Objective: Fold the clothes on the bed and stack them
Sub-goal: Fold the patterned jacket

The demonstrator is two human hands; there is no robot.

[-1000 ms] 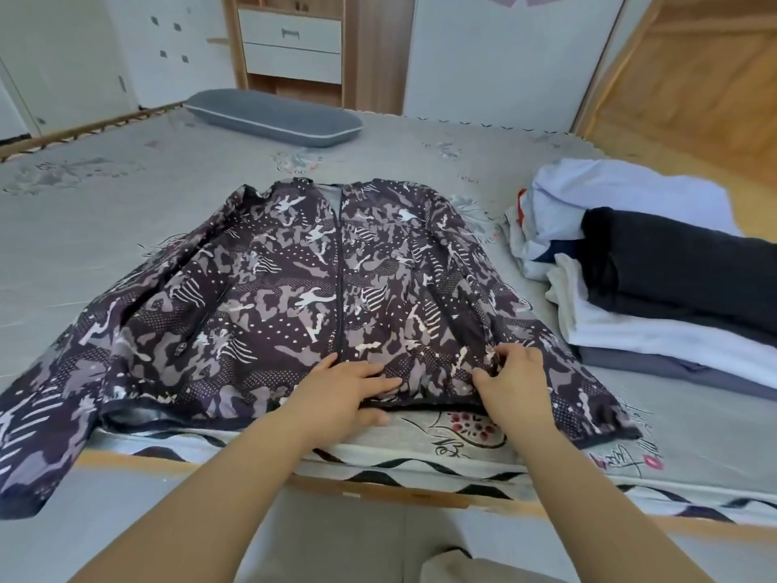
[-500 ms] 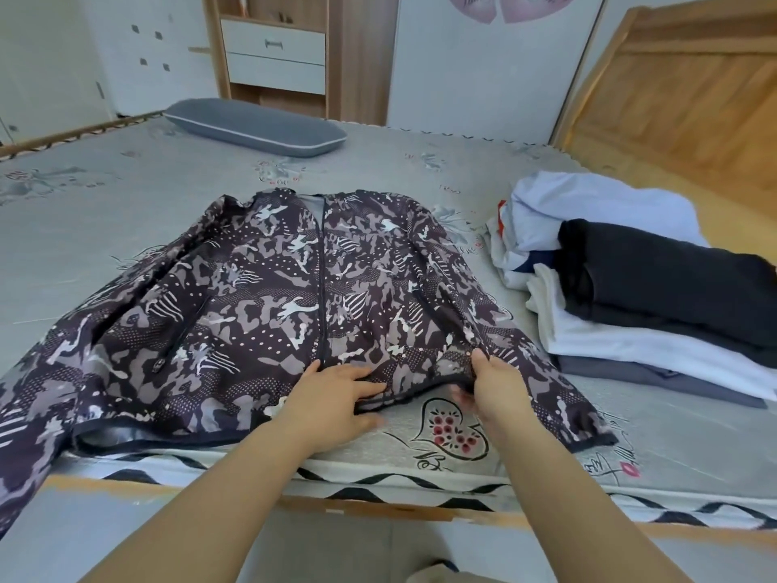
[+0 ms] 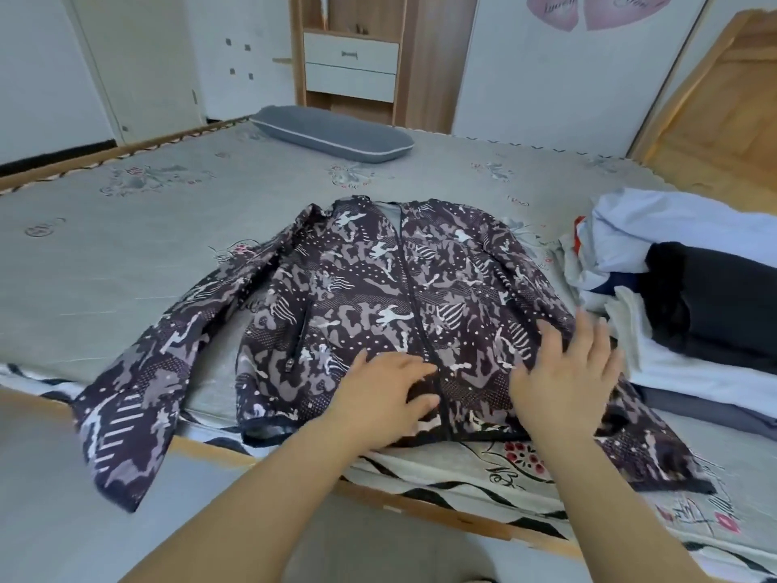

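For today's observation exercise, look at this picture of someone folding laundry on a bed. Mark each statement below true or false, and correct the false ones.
1. Both hands rest flat on the patterned jacket. True: the left hand and right hand lie with straight fingers on its lower front.
2. The jacket is already folded in half. False: it lies spread out, sleeves out to both sides.
3. A pile of clothes sits to the right of the jacket. True.
4. The grey pillow lies on top of the jacket. False: it lies apart, at the far side of the bed.
5. The jacket's zip is fully open. False: it is closed for most of its length.
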